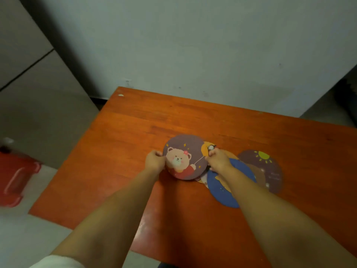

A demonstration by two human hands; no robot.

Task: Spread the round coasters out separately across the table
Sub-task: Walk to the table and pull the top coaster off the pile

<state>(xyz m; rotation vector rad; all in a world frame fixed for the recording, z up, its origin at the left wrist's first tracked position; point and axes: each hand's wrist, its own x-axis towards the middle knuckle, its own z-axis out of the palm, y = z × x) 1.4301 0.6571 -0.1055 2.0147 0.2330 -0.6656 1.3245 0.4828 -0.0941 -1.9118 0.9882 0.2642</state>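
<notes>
Several round coasters lie overlapping near the middle of the orange wooden table [125, 132]. On top sits a purple-brown bear coaster [183, 155]. My left hand [154, 161] pinches its left edge and my right hand [217, 158] pinches its right edge. Under it an orange coaster [207, 146] peeks out at the far side. A blue coaster [222, 186] lies partly beneath my right forearm. To the right rests a dark brown coaster with a yellow sun [268, 169], half covered by the blue one.
The table's far edge stands close to a pale wall [193, 45]. A red plastic box [15, 176] sits on the floor to the left. Bare table surface extends left, far and right of the coaster pile.
</notes>
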